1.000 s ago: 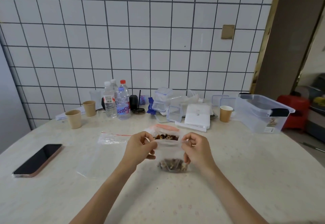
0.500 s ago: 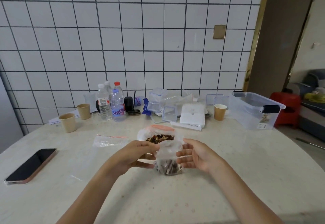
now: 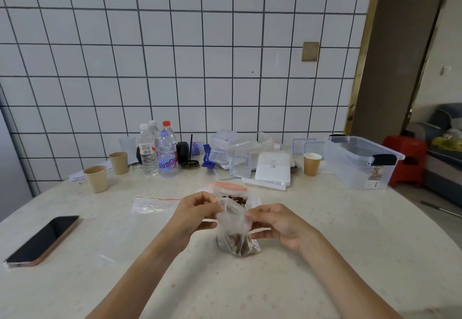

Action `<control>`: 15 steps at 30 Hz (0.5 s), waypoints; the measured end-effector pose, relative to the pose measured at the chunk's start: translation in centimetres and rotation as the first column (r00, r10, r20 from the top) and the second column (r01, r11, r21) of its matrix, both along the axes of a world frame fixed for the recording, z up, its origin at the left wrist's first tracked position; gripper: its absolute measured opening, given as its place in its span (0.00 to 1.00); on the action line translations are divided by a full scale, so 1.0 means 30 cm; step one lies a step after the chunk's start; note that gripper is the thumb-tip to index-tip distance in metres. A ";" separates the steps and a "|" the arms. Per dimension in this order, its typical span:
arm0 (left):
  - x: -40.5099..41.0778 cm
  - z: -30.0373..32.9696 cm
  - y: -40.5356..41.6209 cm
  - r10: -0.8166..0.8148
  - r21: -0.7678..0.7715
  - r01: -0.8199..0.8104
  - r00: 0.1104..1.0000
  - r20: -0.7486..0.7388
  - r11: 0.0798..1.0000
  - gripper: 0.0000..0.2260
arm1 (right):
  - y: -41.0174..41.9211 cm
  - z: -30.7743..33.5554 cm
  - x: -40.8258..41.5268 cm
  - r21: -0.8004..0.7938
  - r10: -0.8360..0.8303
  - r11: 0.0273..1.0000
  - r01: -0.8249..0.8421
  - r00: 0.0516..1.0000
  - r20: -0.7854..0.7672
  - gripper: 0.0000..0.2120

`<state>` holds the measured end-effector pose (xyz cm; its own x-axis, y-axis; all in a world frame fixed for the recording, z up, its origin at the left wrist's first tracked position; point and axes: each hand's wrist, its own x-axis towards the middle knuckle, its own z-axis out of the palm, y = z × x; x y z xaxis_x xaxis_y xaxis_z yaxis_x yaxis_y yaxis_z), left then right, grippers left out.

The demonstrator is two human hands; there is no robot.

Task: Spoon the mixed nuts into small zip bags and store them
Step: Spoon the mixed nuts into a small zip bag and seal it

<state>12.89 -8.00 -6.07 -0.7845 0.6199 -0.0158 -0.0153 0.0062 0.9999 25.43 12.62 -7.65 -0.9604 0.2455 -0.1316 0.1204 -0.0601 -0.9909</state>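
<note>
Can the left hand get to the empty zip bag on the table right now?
Probably not at once: the left hand pinches the filled bag. The empty zip bag lies unobstructed just to its left.

Clear small zip bag (image 3: 235, 228), nuts at its bottom, stands upright before the open nut bag (image 3: 232, 195)

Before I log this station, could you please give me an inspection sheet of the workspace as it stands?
Surface: pale table, faint specks near front edge.
Job's things: small zip bag with nuts in its bottom, held upright; larger bag of mixed nuts behind it; empty zip bag lying flat; clear storage bin at far right.
Clutter: phone, three paper cups, water bottles, clear containers, white box.
Grippers: left hand and right hand pinch the small bag's top.
Cables: nothing seen.
Surroundings: tiled wall, red stool.
</note>
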 end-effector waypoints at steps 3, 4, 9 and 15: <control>-0.006 0.011 0.006 0.051 -0.001 -0.051 0.998 -0.046 0.999 0.07 | -0.005 0.020 -0.002 0.126 0.018 0.992 -0.020 1.000 0.016 0.08; -0.007 0.013 0.009 0.065 -0.008 -0.066 0.995 -0.069 0.998 0.07 | -0.009 0.025 -0.004 0.180 0.004 0.984 -0.006 1.000 0.016 0.06; -0.017 0.027 0.017 0.170 -0.123 -0.230 0.912 -0.374 0.965 0.10 | -0.062 0.056 -0.026 0.423 -0.231 0.868 0.259 0.966 -0.119 0.08; 0.007 0.062 0.012 0.066 -0.241 -0.314 0.722 -0.689 0.918 0.14 | -0.089 0.080 -0.055 0.449 -0.342 0.802 0.394 0.919 -0.196 0.11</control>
<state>13.09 -7.63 -4.22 -0.7707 0.5111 0.3806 0.6037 0.3947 0.6926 23.78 9.94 -5.24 -0.7863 0.5899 0.1835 0.0835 0.3959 -0.9145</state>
